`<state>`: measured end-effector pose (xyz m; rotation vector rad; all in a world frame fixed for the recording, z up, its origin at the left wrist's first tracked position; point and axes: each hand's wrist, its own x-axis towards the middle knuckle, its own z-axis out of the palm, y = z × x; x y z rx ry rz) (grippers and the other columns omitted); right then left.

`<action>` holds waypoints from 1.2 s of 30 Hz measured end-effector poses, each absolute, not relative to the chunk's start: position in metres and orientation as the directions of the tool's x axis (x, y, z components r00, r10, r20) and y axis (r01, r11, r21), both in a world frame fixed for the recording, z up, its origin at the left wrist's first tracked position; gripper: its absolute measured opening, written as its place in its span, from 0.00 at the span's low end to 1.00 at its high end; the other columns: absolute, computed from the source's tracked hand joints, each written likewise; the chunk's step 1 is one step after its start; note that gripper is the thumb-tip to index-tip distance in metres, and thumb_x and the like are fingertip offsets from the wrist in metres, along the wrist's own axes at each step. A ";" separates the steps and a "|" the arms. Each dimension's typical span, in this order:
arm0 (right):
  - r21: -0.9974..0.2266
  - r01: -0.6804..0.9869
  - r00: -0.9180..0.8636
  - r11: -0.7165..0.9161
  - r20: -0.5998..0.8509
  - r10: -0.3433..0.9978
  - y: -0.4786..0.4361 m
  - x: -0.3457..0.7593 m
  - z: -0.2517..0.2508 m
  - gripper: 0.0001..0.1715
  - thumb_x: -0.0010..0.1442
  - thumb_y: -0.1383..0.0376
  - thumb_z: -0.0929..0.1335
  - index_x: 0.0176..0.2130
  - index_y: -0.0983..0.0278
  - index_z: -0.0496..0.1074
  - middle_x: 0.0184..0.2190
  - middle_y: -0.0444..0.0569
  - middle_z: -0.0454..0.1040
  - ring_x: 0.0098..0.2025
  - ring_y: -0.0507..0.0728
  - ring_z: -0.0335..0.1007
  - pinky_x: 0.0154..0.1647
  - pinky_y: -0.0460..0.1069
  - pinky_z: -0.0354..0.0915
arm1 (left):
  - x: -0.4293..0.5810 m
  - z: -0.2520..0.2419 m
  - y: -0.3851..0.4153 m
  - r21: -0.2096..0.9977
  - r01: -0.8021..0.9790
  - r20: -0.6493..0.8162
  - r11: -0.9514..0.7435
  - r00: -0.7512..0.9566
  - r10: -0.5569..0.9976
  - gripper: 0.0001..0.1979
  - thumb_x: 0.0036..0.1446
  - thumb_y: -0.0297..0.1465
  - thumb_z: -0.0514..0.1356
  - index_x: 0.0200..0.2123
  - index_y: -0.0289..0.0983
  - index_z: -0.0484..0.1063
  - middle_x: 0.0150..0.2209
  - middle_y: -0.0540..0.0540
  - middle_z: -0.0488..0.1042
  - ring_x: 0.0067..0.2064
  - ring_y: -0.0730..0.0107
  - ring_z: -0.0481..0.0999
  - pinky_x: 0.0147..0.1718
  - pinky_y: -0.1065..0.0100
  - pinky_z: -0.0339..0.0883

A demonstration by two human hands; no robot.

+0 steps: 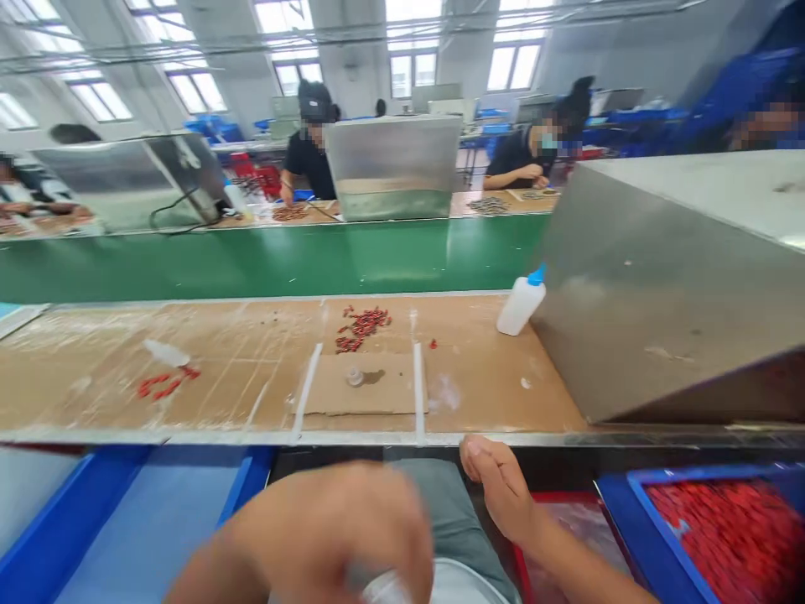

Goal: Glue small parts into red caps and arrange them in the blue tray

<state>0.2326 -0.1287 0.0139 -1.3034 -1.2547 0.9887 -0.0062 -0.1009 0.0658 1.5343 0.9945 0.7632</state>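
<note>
My left hand (352,520), smeared by motion, is low in the middle of the head view above my lap. Its fingers curl around a whitish, translucent object (385,589), mostly cut off by the lower frame edge. My right hand (496,482) is closed just off the table's front edge, thumb against the fingers; whatever it pinches is hidden. In front of both hands, a cardboard piece (383,401) lies between two white strips, with a small clear round piece (355,377) on it. Behind it is a pile of small red and dark parts (365,325).
A white squeeze bottle (521,306) with a blue tip leans by a large metal box (629,294) on the right. At left lie a small bottle (166,352) and red parts (157,387). A tray of red parts (729,528) sits lower right. Co-workers sit beyond the green belt (377,252).
</note>
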 end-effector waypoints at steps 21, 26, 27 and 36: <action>-0.701 0.528 -0.331 0.480 0.351 0.876 -0.055 0.178 0.050 0.17 0.64 0.63 0.66 0.54 0.57 0.69 0.45 0.50 0.74 0.28 0.51 0.66 0.30 0.49 0.68 | 0.040 0.040 -0.040 0.231 -0.914 -0.344 0.333 0.244 0.907 0.16 0.59 0.30 0.53 0.42 0.29 0.77 0.49 0.35 0.78 0.57 0.59 0.74 0.56 0.64 0.67; -0.672 0.577 -0.321 0.463 0.334 0.886 -0.056 0.177 0.040 0.18 0.64 0.59 0.68 0.54 0.57 0.71 0.43 0.51 0.73 0.34 0.53 0.70 0.35 0.50 0.69 | 0.054 0.039 -0.048 0.298 -0.895 -0.299 0.331 0.242 0.923 0.18 0.60 0.33 0.52 0.42 0.28 0.78 0.49 0.34 0.78 0.57 0.58 0.73 0.59 0.64 0.63; -0.659 0.594 -0.329 0.462 0.326 0.886 -0.055 0.176 0.039 0.18 0.64 0.59 0.67 0.53 0.57 0.72 0.41 0.51 0.72 0.36 0.55 0.71 0.38 0.51 0.70 | 0.056 0.037 -0.049 0.310 -0.895 -0.293 0.322 0.232 0.928 0.18 0.61 0.33 0.52 0.42 0.28 0.78 0.49 0.35 0.78 0.56 0.58 0.74 0.59 0.64 0.62; -0.583 0.562 -0.361 0.586 0.465 0.808 -0.042 0.165 0.031 0.11 0.62 0.62 0.69 0.45 0.59 0.76 0.35 0.49 0.75 0.31 0.53 0.73 0.34 0.48 0.71 | 0.049 0.032 -0.054 0.314 -0.916 -0.347 0.251 0.135 0.928 0.17 0.61 0.33 0.52 0.40 0.29 0.78 0.45 0.37 0.79 0.49 0.64 0.78 0.54 0.68 0.66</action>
